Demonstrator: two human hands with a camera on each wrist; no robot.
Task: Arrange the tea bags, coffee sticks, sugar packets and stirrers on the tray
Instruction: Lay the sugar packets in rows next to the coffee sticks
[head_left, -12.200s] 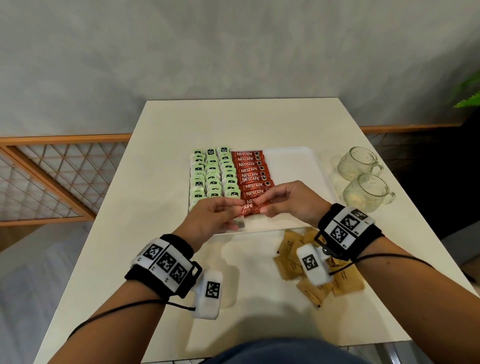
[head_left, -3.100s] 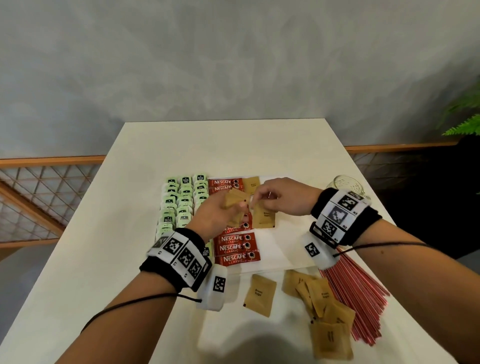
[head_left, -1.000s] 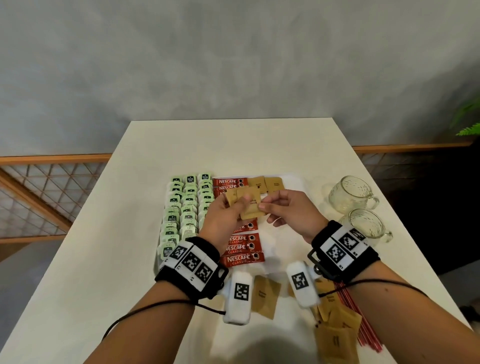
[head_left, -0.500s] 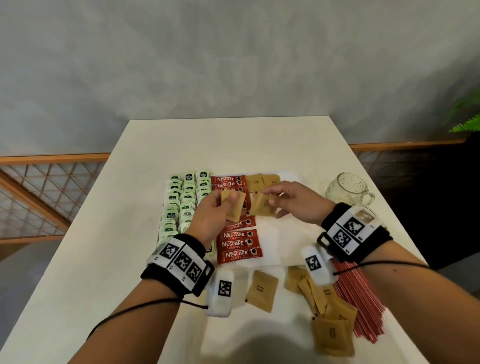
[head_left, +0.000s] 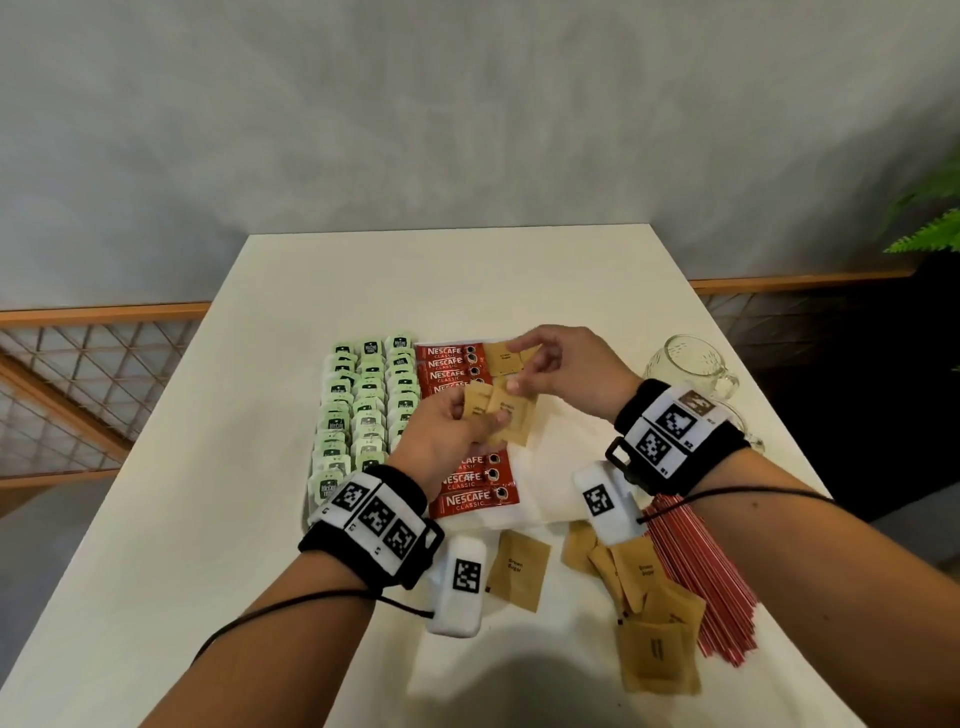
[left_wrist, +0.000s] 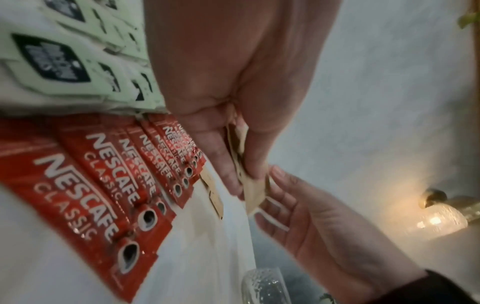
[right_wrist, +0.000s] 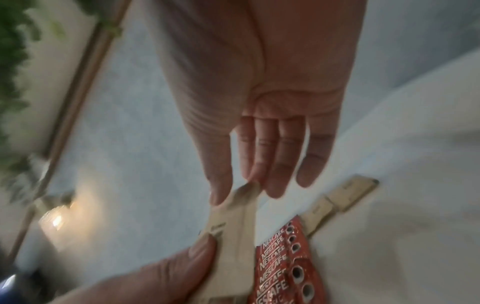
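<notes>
My left hand (head_left: 480, 415) grips a small stack of brown sugar packets (head_left: 511, 418) above the red coffee sticks (head_left: 470, 499). My right hand (head_left: 519, 382) pinches the far corner of the top packet (right_wrist: 233, 226) between thumb and fingers (right_wrist: 221, 193). The white tray (head_left: 561, 467) holds green tea bags (head_left: 363, 410) in three columns on its left. The stick column runs beside them. Two sugar packets (right_wrist: 348, 193) lie flat at the far end, right of the sticks. Red stirrers (head_left: 696, 571) lie on the table under my right wrist.
Several loose sugar packets (head_left: 644, 587) lie on the table in front of the tray, one (head_left: 519, 569) apart to the left. Two glass mugs (head_left: 691, 364) stand right of the tray. A green plant (head_left: 930, 228) and a wooden rail (head_left: 98, 314) lie beyond the table edges.
Half a second ago my right hand held one packet apart from the left hand's stack. Now the hands have come together and the right fingers pinch a packet at the stack.
</notes>
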